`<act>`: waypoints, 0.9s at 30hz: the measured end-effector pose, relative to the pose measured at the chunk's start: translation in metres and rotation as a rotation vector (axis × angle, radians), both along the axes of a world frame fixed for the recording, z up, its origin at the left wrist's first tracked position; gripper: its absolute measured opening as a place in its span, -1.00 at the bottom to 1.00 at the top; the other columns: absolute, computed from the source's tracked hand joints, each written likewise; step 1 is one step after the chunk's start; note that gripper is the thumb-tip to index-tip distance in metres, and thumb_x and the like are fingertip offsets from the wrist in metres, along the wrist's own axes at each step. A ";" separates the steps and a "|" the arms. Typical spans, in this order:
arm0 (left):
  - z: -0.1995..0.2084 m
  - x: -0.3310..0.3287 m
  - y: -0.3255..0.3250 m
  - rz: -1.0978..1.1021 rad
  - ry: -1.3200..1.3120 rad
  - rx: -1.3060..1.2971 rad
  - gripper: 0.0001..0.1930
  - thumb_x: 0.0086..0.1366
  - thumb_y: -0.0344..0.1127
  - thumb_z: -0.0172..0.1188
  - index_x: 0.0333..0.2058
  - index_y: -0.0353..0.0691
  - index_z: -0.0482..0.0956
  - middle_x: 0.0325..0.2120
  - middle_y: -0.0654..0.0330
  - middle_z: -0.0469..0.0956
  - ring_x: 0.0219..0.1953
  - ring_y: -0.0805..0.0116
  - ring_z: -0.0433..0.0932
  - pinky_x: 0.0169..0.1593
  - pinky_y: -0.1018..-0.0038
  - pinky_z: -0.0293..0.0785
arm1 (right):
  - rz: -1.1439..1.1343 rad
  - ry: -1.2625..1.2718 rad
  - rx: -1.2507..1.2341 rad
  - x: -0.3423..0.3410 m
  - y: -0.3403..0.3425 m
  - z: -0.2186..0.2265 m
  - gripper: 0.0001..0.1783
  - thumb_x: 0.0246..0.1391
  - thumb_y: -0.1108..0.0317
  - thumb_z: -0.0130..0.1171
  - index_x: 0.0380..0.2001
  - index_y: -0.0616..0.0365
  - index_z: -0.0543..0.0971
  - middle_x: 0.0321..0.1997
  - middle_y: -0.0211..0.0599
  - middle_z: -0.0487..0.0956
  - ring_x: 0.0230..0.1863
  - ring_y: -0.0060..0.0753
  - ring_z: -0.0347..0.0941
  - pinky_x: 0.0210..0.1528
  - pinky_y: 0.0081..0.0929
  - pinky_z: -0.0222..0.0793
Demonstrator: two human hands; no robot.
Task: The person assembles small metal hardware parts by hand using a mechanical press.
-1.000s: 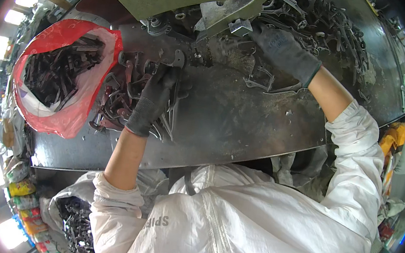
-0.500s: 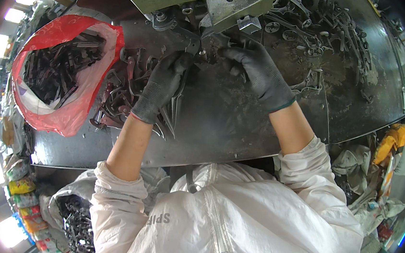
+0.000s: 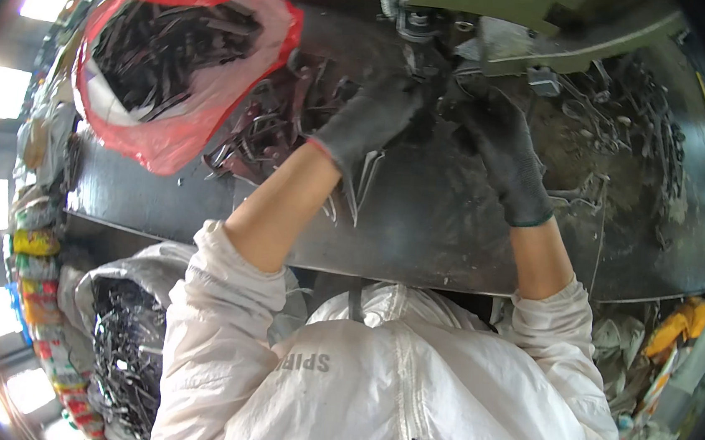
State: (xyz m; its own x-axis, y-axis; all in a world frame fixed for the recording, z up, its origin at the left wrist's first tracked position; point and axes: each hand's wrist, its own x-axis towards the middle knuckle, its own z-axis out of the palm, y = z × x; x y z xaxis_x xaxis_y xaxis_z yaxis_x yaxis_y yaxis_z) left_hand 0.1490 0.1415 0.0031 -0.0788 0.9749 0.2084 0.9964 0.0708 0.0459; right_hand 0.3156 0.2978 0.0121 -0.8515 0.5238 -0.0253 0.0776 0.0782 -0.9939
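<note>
Both my hands wear dark grey gloves and work close together under the front of a green machine (image 3: 513,8). The fingers of my left hand (image 3: 378,120) are closed at a dark metal part (image 3: 425,61) below the machine's bolted fitting; the fingertips are blurred and partly lost in shadow. My right hand (image 3: 501,145) has its fingers curled beside the left fingertips, under the machine's metal block (image 3: 542,80). Whatever it grips is hidden. Slim pointed metal pieces (image 3: 362,189) lie under my left wrist, beside a heap of reddish and grey curved metal parts (image 3: 272,129).
A red and white plastic bag (image 3: 145,147) full of dark metal strips (image 3: 175,45) stands left on the metal table (image 3: 417,242). Loose metal parts (image 3: 605,116) spread over the right side. A sack of dark pieces (image 3: 127,351) sits below the table's left edge.
The view has shifted, so the machine and bag appear farther right and higher. My right hand has come closer to my left, and both sit nearer the machine's fitting.
</note>
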 end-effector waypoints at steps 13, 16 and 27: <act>0.046 -0.175 -0.153 0.638 0.293 0.081 -0.72 0.39 -0.26 0.02 -0.02 -0.17 0.58 -0.11 -0.05 0.63 -0.11 -0.06 0.64 0.01 0.02 0.55 | 0.068 -0.097 -0.355 0.005 -0.005 -0.015 -0.82 0.32 0.33 0.13 -0.17 0.24 0.49 -0.36 -0.38 0.53 -0.49 -0.59 0.48 -0.49 -0.60 0.37; 0.035 -0.269 -0.299 0.927 0.605 -0.100 -0.38 0.41 -0.26 -0.02 0.44 -0.06 0.19 0.39 -0.13 0.25 0.20 -0.22 0.49 0.33 0.08 0.34 | 0.115 -0.065 -0.389 -0.010 -0.023 -0.004 -0.83 0.33 0.33 0.13 -0.19 0.24 0.49 -0.34 -0.37 0.54 -0.50 -0.60 0.47 -0.50 -0.62 0.37; -0.002 -0.292 -0.305 1.155 0.344 -0.637 -0.17 0.37 0.18 0.06 0.50 0.02 0.05 0.54 -0.06 -0.13 0.27 -0.18 0.46 0.33 0.05 0.39 | 0.088 -0.118 -0.422 0.012 -0.015 0.007 -0.69 0.36 0.26 0.20 -0.03 0.31 0.52 -0.28 -0.31 0.61 -0.53 -0.64 0.42 -0.51 -0.59 0.34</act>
